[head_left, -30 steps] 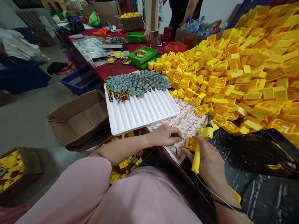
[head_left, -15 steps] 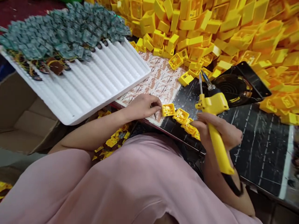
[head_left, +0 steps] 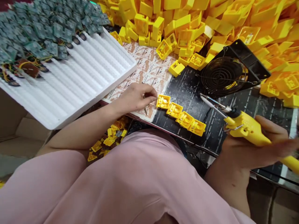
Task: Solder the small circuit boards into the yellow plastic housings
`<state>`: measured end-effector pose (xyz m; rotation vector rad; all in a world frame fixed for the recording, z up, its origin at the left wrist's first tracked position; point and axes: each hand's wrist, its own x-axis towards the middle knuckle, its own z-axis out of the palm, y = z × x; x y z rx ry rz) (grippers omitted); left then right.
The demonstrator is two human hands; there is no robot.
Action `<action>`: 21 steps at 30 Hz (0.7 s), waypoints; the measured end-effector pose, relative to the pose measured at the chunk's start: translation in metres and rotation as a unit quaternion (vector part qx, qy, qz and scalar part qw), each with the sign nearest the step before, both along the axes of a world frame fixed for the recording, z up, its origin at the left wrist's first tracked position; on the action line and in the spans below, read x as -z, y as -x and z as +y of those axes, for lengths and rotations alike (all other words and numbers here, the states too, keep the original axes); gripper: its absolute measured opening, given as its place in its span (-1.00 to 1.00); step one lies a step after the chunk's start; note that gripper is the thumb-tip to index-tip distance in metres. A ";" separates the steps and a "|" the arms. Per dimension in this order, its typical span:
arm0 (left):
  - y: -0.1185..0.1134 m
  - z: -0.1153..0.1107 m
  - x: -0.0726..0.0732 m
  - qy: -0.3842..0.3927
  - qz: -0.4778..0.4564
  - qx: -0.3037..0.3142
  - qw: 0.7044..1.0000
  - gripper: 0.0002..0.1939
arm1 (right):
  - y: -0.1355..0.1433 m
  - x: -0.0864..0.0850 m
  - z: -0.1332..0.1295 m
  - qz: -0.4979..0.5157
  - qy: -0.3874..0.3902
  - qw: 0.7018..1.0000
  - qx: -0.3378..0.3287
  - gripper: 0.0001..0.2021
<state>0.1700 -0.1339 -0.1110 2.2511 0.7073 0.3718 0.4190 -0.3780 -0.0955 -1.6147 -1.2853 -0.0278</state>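
Several open yellow housings stand in a slanting row along the bench's near edge, from the leftmost housing [head_left: 163, 101] to the rightmost one [head_left: 196, 127]. My left hand [head_left: 137, 97] is beside the leftmost housing, thumb and forefinger pinched at its left side; whatever is between the fingertips is too small to make out. On the right, my right hand [head_left: 259, 146] is wrapped round a yellow soldering gun [head_left: 249, 127]. The gun's metal tip and a thin pale tube point left, over the black bench surface, short of the black fan.
A white ribbed foam tray [head_left: 93, 77] at the left bears many grey-green circuit parts [head_left: 51, 28] with wires. Yellow housings [head_left: 187, 21] are heaped across the back. A black fan [head_left: 224, 74] leans at the back right. Yellow pieces [head_left: 109, 137] lie below the bench edge.
My right hand has swung right and away from the row with the soldering gun, now tilted to point left. The view has shifted; my left hand stays at the leftmost housing.
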 end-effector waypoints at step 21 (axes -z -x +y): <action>0.001 -0.008 -0.012 -0.024 -0.006 0.055 0.998 -0.79 | 0.009 0.031 0.006 0.022 -0.179 0.978 0.107 -0.67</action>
